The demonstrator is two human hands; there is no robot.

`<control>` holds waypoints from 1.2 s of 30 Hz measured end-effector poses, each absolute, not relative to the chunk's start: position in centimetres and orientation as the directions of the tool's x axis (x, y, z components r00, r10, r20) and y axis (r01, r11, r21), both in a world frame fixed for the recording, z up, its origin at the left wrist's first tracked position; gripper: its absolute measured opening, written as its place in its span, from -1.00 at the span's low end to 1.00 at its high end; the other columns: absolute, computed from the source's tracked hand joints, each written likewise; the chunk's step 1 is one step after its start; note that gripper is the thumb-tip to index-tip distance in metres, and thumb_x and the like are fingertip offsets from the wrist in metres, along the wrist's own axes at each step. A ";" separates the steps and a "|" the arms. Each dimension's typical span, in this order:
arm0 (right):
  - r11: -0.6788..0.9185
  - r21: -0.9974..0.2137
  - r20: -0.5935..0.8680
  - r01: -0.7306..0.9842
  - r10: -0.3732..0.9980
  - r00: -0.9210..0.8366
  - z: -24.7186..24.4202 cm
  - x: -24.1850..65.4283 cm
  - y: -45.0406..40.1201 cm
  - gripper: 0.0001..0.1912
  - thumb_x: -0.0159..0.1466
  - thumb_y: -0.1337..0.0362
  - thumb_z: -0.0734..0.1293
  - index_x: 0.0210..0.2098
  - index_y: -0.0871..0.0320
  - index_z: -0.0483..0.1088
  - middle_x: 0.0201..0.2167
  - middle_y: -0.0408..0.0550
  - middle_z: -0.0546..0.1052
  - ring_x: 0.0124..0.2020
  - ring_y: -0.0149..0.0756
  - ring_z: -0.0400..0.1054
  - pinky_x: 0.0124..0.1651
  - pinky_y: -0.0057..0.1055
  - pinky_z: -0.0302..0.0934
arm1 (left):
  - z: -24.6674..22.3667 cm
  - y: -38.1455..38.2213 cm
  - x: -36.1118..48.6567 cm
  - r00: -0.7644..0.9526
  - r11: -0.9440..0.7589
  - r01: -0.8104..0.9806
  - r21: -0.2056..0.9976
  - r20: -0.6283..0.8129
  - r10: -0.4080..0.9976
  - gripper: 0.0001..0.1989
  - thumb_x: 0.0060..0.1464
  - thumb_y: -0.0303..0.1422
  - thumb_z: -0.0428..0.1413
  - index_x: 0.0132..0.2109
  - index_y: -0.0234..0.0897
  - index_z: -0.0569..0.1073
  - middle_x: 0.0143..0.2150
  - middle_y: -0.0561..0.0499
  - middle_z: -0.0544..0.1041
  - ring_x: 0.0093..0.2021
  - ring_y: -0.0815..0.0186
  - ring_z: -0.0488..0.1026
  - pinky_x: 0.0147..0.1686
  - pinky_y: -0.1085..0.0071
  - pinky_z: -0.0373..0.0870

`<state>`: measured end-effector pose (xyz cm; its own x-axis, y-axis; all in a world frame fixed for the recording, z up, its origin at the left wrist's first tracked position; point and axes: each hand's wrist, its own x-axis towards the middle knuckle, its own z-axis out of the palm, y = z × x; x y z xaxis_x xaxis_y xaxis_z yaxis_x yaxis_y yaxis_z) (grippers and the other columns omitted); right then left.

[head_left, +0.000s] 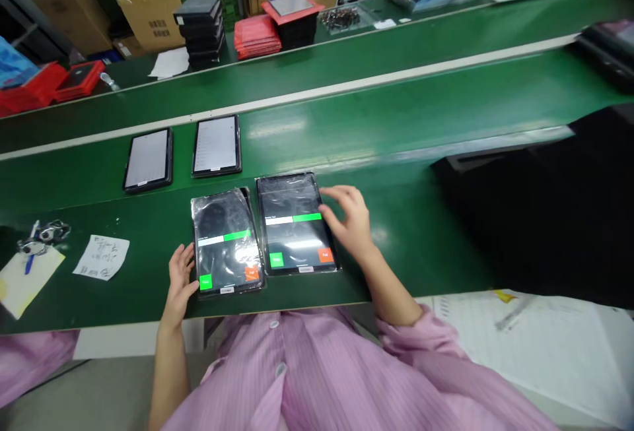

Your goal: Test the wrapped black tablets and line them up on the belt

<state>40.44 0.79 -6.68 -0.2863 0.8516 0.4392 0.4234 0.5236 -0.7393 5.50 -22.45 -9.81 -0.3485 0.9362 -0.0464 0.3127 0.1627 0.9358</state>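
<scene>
Two tablets lie side by side on the green bench in front of me, their dark screens showing a white and green bar with green and orange buttons below. My left hand (180,282) is at the left edge of the left tablet (225,256), thumb near its lower corner, fingers apart. Beside the upper right edge of the right tablet (292,239) is my right hand (352,220), thumb and fingers curved apart with nothing between them. Clear film, wrinkled on the left one, covers both screens.
Two more tablets with pale screens, one (147,159) left of the other (216,145), lie beyond. A handwritten note (102,257) is at left. Black cloth (545,206) covers the right side. Stacked black cases (201,32) and red pouches (256,37) stand across the bench.
</scene>
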 end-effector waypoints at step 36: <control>0.761 -0.590 0.416 0.270 0.572 -0.707 -5.5 38.2 0.9 -0.65 0.40 -0.01 0.21 -0.05 -0.13 0.58 0.27 -0.02 0.35 0.26 0.08 0.16 0.29 0.16 -0.02 | -2.3 -2.5 9.7 0.238 -0.217 0.965 0.144 -0.151 0.959 -0.43 0.26 0.09 -0.05 0.21 -0.15 0.42 0.34 -0.28 0.33 0.37 -0.20 0.20 0.34 -0.33 -0.43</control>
